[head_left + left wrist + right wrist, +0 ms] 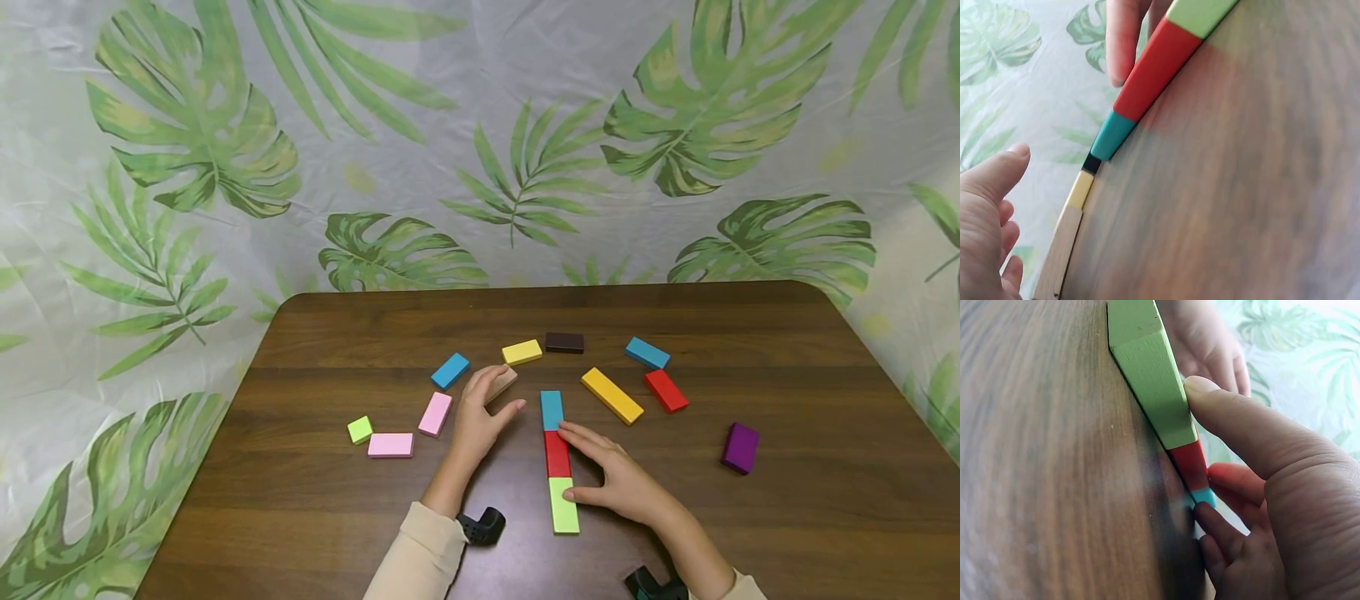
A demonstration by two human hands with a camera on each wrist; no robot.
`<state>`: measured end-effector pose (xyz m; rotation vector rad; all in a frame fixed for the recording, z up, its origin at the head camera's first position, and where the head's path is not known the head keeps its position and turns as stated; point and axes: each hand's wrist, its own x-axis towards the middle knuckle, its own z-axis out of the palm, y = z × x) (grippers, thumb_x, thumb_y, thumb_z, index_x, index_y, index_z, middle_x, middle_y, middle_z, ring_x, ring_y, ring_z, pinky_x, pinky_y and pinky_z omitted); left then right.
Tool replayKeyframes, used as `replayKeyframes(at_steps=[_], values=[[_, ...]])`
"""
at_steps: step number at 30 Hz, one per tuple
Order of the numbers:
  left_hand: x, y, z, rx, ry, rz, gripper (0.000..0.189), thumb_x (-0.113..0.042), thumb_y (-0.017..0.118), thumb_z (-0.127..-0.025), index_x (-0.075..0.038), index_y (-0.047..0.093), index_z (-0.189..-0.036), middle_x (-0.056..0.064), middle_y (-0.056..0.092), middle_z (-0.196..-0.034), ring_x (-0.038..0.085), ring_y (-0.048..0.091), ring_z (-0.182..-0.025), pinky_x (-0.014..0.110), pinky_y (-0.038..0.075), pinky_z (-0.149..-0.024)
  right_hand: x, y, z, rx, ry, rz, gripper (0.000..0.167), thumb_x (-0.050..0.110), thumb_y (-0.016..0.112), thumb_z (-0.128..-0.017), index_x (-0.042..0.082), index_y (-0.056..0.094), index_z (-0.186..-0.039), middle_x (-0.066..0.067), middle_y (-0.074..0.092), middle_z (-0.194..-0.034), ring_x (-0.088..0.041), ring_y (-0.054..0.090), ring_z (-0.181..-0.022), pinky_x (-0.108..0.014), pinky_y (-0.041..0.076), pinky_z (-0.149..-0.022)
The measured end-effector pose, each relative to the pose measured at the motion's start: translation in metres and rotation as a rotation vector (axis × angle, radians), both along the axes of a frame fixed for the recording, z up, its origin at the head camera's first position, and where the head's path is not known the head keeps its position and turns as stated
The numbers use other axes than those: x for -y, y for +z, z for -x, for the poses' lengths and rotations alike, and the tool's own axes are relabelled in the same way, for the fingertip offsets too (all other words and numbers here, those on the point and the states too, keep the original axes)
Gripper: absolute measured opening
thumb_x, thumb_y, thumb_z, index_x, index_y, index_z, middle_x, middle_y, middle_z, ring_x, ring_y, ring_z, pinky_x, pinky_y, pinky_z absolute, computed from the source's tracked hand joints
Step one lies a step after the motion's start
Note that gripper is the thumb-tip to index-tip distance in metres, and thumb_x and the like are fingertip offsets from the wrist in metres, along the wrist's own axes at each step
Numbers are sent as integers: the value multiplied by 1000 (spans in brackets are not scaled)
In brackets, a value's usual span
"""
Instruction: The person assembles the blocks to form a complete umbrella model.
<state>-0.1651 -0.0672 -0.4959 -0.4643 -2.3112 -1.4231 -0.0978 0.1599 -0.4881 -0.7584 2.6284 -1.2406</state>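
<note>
Watching this from across the room, and the bit that makes me nervous is the row of 3 between the 2 grips: blue block (551,408), red block (557,454) and lime green block (563,510), end to end on the desk (300,517). The right grip (618,479) is right up against it, fingers spread rather than wrapped around anything, thumb on the lime green block and fingertips up where blue meets red. My worry is uneven pressure: if that thumb pushes harder than the fingertips, I reckon the near end swings out and the joints pop apart, since nothing I can see ties those 3 together. Then there's the left grip (474,421), loosely curved with its thumb held away, fingers over the end of the plain wood block (504,382). Can't tell if they're touching it, but it doesn't look pinched. Grabbing it off-centre like that could make it spin, and the yellow block (522,352) just past those fingertips would probably get bumped. Also, that left thumb points at the blue end of the row, so a careless sweep toward the right grip might knock it crooked. Less scary: the orange block (612,396) lies beyond the right grip's knuckles, and a pink block (435,414) sits just outside the left grip, so a sloppy sideways move could nudge either.
</note>
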Motion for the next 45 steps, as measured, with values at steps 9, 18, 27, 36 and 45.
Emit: replayKeyframes(at_steps=[9,18,27,36,45], values=[[6,-4,2,75,153,85,52,-21,75,-73,-5,55,-118,9,51,-119,27,44,-109,40,37,-88,0,1,-1,6,-3,-1,76,43,72,-72,16,42,-136,1,33,-141,-25,30,-127,-61,22,-94],[10,-5,5,189,217,149,47,-14,74,-74,0,56,-116,11,50,-118,30,44,-109,40,37,-87,1,1,-1,20,-1,-6,76,43,72,-72,15,41,-136,0,33,-141,-25,29,-127,-60,22,-94],[13,-5,6,211,228,156,32,-11,74,-74,-3,64,-103,10,53,-107,29,45,-98,37,39,-79,1,1,-1,13,0,-4,76,42,73,-72,15,42,-136,0,33,-141,-25,30,-127,-60,22,-94],[13,-3,7,182,211,177,32,-13,72,-76,-8,63,-106,9,55,-106,27,47,-97,36,39,-79,1,1,0,12,1,0,76,42,73,-71,15,42,-136,0,33,-141,-25,29,-127,-59,22,-95],[11,-4,10,130,148,168,31,-14,68,-80,-10,63,-110,6,55,-107,25,47,-99,35,39,-81,0,2,0,16,5,1,76,42,72,-72,15,41,-136,0,33,-141,-26,29,-127,-60,22,-94]])
